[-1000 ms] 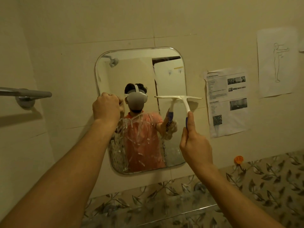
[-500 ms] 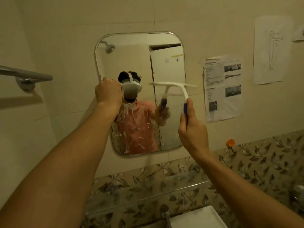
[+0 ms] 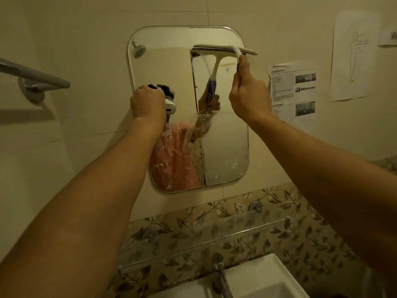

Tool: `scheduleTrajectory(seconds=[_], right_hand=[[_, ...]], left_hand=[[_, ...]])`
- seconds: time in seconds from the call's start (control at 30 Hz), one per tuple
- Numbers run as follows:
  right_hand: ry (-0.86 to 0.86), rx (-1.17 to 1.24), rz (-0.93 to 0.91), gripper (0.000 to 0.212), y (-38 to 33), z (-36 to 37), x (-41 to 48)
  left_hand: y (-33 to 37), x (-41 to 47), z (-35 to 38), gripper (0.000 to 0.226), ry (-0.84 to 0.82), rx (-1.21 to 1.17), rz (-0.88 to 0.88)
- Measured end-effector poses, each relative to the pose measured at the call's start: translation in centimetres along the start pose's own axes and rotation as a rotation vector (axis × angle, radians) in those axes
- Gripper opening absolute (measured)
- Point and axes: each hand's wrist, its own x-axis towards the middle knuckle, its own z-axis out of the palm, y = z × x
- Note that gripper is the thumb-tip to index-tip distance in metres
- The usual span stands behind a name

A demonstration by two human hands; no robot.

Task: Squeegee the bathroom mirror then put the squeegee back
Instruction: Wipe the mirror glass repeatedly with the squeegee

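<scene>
Head camera, facing the bathroom wall

A single wide-angle view from the person's head looks straight ahead and slightly down, close to the wall: the mirror (image 3: pixel 189 108) sits centre, the towel bar (image 3: pixel 34 78) far left, papers (image 3: pixel 293 91) right, and the sink (image 3: pixel 253 280) at the near bottom edge, both forearms reaching in from below.

Dim, warm yellowish light fills the whole frame, muting every colour. A towel bar (image 3: pixel 34 76) throws a soft, broad shadow onto the wall (image 3: pixel 64 29) just below it, so the light falls from above. The squeegee (image 3: pixel 223 50) handle is smeared by motion blur. Wide-angle distortion bows the mirror (image 3: pixel 225 147) edges and stretches both forearms at the lower corners. Printed sheets (image 3: pixel 293 87) are too soft to read.
</scene>
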Motion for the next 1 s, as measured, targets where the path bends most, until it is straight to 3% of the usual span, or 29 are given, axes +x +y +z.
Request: scheduleTrajectory(seconds=[0.6,0.83,1.0], right_hand=[[-0.231,0.059,0.097,0.066,4.5,4.5,-17.6],[-0.076,0.245,0.013,0.058,0.0,1.1,-9.6],[-0.023,0.149,-0.058,0.055,-5.4,-0.8,-1.0]], left_hand=[[0.2,-0.1,-0.2,0.021,0.035,-0.010,-0.012],[0.0,-0.1,0.1,0.017,0.015,-0.013,-0.008],[-0.2,-0.4,0.4,0.025,0.010,-0.001,-0.004]])
